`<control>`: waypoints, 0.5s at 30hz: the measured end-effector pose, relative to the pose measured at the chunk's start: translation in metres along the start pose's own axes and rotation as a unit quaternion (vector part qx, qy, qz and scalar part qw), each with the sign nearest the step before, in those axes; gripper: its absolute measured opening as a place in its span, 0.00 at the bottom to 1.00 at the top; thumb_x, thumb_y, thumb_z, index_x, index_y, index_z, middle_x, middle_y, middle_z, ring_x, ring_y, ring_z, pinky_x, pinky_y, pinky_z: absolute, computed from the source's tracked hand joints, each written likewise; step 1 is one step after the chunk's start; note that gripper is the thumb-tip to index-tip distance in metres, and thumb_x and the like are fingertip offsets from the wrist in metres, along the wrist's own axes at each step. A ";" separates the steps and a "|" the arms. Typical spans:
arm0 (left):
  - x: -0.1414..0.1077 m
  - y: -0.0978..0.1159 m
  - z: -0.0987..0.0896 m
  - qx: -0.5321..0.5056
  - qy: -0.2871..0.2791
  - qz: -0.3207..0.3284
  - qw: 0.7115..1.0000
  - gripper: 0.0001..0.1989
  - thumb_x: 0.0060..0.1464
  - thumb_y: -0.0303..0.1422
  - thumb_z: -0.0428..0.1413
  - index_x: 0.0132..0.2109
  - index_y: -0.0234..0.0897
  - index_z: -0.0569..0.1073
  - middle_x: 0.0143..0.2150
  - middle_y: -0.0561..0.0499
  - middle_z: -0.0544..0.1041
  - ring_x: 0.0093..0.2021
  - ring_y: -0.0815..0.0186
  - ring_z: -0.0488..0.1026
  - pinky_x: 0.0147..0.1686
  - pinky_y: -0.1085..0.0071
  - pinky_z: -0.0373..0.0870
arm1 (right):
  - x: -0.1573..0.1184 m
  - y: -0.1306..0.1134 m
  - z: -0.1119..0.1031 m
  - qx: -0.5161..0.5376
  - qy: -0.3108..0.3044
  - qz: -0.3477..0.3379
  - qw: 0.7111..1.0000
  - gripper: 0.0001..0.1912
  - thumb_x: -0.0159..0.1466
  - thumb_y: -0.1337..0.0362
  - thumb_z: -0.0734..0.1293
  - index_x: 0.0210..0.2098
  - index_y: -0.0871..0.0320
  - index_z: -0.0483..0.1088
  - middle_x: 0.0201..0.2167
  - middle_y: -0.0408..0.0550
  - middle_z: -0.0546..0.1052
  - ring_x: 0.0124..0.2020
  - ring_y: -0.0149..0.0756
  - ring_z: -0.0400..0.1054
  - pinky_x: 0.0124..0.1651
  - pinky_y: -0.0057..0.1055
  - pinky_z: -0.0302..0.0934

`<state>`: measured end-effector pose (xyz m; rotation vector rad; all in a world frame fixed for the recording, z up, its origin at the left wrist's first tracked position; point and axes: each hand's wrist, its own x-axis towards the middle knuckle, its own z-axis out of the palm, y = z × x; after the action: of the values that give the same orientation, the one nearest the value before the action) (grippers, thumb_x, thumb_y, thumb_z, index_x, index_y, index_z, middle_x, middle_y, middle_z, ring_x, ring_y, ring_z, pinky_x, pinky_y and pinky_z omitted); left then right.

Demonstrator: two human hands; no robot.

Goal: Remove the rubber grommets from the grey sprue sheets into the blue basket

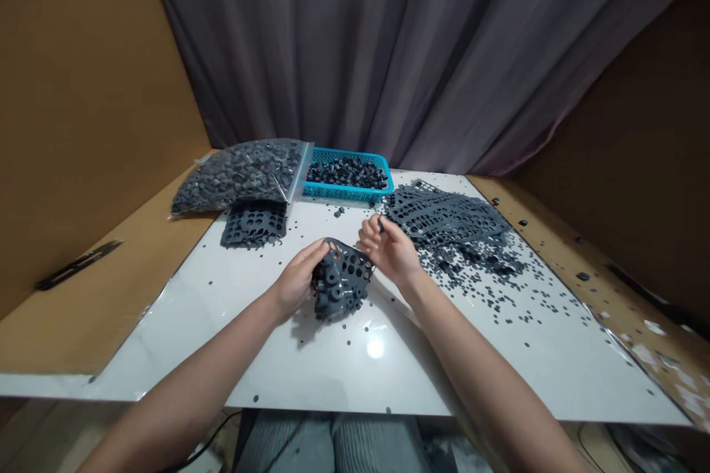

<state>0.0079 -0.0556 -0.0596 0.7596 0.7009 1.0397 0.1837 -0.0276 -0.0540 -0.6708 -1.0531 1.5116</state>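
My left hand [301,277] grips the left edge of a dark grey rubber sheet [341,282], bent over and full of round holes, with several ring-shaped pieces still in it. Close to the sheet's upper right edge, my right hand [391,250] has its fingers curled together. A small black piece [381,223] shows between its thumb and fingertips, too small to name for sure. Beyond the hands stands a turquoise basket [349,194] with many small black pieces [347,173] inside.
A bulging clear zip bag [238,176] of dark rings lies at the back left, partly over stacked perforated sheets [255,223]. More punched sheets [444,213] are piled at the right, amid scattered black discs [499,284]. A black cutter-like tool [80,264] lies far left. Cardboard walls flank the table.
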 end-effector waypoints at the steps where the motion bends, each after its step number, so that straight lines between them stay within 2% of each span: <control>1: 0.002 0.002 -0.001 -0.013 0.021 0.014 1.000 0.11 0.46 0.39 0.61 0.33 0.34 0.74 0.29 0.52 0.75 0.34 0.66 0.72 0.36 0.73 0.67 | 0.017 -0.003 -0.009 -0.056 0.010 -0.018 0.998 0.14 0.59 0.54 0.59 0.24 0.54 0.55 0.20 0.37 0.51 0.19 0.28 0.44 0.25 0.27 0.46; 3: 0.006 0.008 -0.006 -0.037 0.060 0.056 0.996 0.12 0.46 0.39 0.61 0.33 0.34 0.74 0.31 0.51 0.76 0.39 0.63 0.73 0.41 0.71 0.68 | 0.058 -0.009 -0.027 -0.225 0.044 -0.057 0.972 0.13 0.60 0.54 0.59 0.24 0.54 0.56 0.20 0.38 0.54 0.21 0.29 0.49 0.27 0.27 0.49; 4: 0.008 0.012 -0.008 -0.044 0.073 0.078 0.993 0.13 0.46 0.40 0.61 0.34 0.35 0.74 0.32 0.51 0.77 0.41 0.62 0.73 0.43 0.70 0.68 | 0.080 -0.012 -0.035 -0.324 0.073 -0.069 0.941 0.13 0.60 0.54 0.58 0.24 0.54 0.56 0.21 0.38 0.56 0.22 0.29 0.50 0.27 0.28 0.50; 5: 0.008 0.016 -0.009 -0.049 0.080 0.100 0.991 0.13 0.46 0.40 0.60 0.36 0.36 0.74 0.34 0.51 0.77 0.43 0.61 0.73 0.44 0.68 0.67 | 0.103 -0.014 -0.042 -0.425 0.092 -0.078 0.897 0.11 0.60 0.56 0.58 0.26 0.54 0.57 0.21 0.38 0.58 0.23 0.30 0.53 0.30 0.28 0.53; 8: 0.008 0.026 -0.011 -0.042 0.075 0.155 0.984 0.17 0.48 0.38 0.60 0.45 0.41 0.72 0.42 0.51 0.77 0.49 0.61 0.71 0.49 0.67 0.66 | 0.160 -0.015 -0.052 -0.495 0.106 -0.079 0.859 0.03 0.56 0.63 0.62 0.28 0.56 0.62 0.24 0.40 0.64 0.30 0.33 0.60 0.38 0.30 0.56; 10: 0.006 0.030 -0.011 -0.018 0.073 0.186 0.980 0.21 0.47 0.35 0.61 0.50 0.44 0.69 0.47 0.51 0.75 0.52 0.62 0.69 0.51 0.69 0.64 | 0.186 -0.013 -0.052 -0.519 0.113 -0.076 0.844 0.02 0.53 0.67 0.63 0.28 0.57 0.65 0.28 0.44 0.69 0.36 0.36 0.63 0.45 0.33 0.57; 13: 0.004 0.029 -0.013 0.032 0.076 0.208 0.975 0.22 0.48 0.34 0.61 0.51 0.46 0.68 0.54 0.53 0.72 0.57 0.64 0.64 0.55 0.71 0.60 | 0.204 -0.006 -0.048 -0.549 0.117 -0.069 0.825 0.04 0.51 0.70 0.65 0.29 0.59 0.68 0.36 0.50 0.74 0.43 0.40 0.65 0.52 0.37 0.54; 15: 0.005 0.026 -0.015 0.062 0.079 0.201 0.974 0.22 0.49 0.33 0.60 0.52 0.46 0.68 0.57 0.53 0.69 0.59 0.64 0.61 0.57 0.72 0.58 | 0.208 -0.003 -0.047 -0.560 0.108 -0.063 0.819 0.05 0.51 0.70 0.67 0.29 0.59 0.70 0.37 0.51 0.75 0.45 0.42 0.65 0.53 0.38 0.54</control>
<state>-0.0150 -0.0399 -0.0473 0.9597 0.7721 1.4456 0.1797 0.1851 -0.0445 -1.4923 -1.7363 0.5327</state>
